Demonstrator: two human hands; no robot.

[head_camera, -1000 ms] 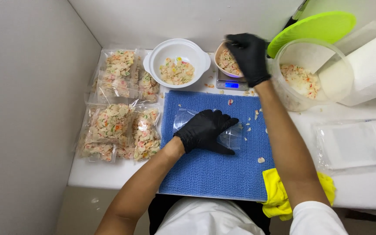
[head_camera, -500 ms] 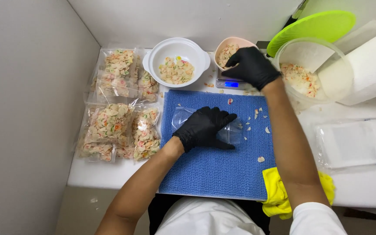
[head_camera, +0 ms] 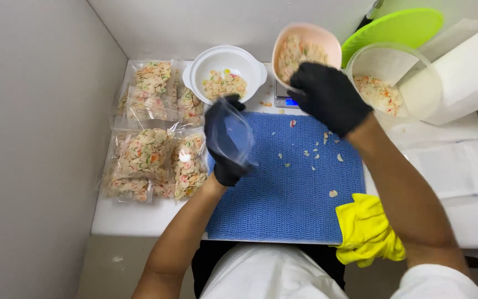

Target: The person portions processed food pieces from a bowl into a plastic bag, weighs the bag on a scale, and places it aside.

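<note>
Along the left edge of the desk (head_camera: pixel 139 218) lie the filled bags (head_camera: pixel 156 130), flat and side by side, packed with pale mixed flakes; keep your left elbow off them as you work. Just right of them, over the left edge of the blue mat (head_camera: pixel 289 188), your left hand (head_camera: pixel 225 147) grips an empty clear bag (head_camera: pixel 232 137) and holds it up off the mat. I cannot tell from here whether its mouth is open, so spread it wide with your fingers and turn the opening up toward the bowl before anything tips. Behind that hand the white bowl (head_camera: pixel 225 72) of flakes sits at the back edge of the desk, well clear. Your right hand (head_camera: pixel 330 94) is clamped on the rim of the pink bowl (head_camera: pixel 305 52), lifted above the small scale (head_camera: pixel 284 98) and already tilted toward you. Bring the bowl's lip right over the bag mouth, low and close, and pour slowly, because loose flakes (head_camera: pixel 313 152) already lie scattered across the middle of the mat. Farther right stand the large clear tub (head_camera: pixel 394 83) holding more flakes and its green lid (head_camera: pixel 396 27) at the back right corner; mind your forearm near them. The yellow cloth (head_camera: pixel 367 232) hangs at the near edge of the mat.
</note>
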